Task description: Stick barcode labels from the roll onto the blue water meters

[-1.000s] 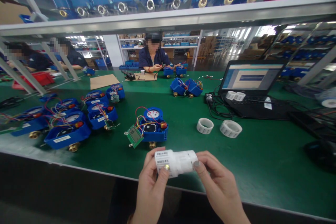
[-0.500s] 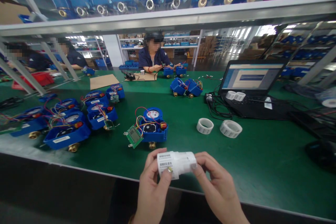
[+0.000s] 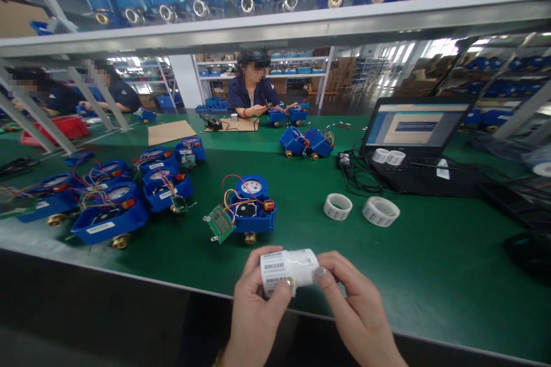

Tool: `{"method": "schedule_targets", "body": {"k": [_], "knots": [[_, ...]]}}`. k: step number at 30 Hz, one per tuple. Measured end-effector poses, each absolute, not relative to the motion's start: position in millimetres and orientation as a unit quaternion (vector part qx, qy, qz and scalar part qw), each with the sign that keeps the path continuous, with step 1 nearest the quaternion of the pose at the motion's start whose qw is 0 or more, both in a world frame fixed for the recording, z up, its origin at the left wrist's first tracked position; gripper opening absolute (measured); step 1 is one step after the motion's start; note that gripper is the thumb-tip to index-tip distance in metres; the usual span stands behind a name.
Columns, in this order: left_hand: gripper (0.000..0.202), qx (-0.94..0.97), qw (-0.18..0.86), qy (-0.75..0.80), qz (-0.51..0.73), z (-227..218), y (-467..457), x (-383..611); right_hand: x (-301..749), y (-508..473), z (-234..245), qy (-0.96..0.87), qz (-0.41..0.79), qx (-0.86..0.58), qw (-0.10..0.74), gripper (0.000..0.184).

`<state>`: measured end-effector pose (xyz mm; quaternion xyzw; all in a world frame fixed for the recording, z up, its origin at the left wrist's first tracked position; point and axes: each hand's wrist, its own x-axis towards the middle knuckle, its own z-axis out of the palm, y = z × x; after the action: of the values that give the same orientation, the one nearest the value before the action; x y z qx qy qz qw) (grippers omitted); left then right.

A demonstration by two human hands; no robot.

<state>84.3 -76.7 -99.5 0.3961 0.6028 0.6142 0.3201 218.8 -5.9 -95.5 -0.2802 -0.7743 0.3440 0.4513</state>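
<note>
A roll of white barcode labels (image 3: 275,267) is in my left hand (image 3: 262,304), its thumb across the front and its fingers behind. My right hand (image 3: 357,298) pinches a white, narrower part (image 3: 303,268) at the right end; I cannot tell whether this is a second roll or the same one. Both hands are over the table's front edge. Just beyond them stands an open blue water meter (image 3: 252,215) with a round dial, coloured wires and a brass fitting. Its green circuit board with a small display (image 3: 220,223) leans at the left.
Two label rolls (image 3: 338,206) (image 3: 381,211) lie on the green table, right of the meter. Behind them is an open laptop (image 3: 413,143) with two small rolls on it. Several open meters (image 3: 107,215) crowd the left. A shelf (image 3: 275,31) spans overhead; a co-worker (image 3: 252,92) sits opposite.
The label roll has turned slightly in my hands, so its barcodes sit differently. My left hand has shifted a little to the right, and the two ends are closer together.
</note>
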Motion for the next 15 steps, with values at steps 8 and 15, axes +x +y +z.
{"method": "schedule_targets", "body": {"k": [8,15], "knots": [[0.017,0.418,0.31,0.591,0.616,-99.3,-78.0,84.1,220.8,0.8,-103.5,-0.73,0.349,-0.345,0.476,0.023],[0.02,0.52,0.22,0.595,0.572,-102.6,-81.7,76.7,228.5,6.1,-102.9,-0.735,0.397,-0.36,0.416,0.015]]}}
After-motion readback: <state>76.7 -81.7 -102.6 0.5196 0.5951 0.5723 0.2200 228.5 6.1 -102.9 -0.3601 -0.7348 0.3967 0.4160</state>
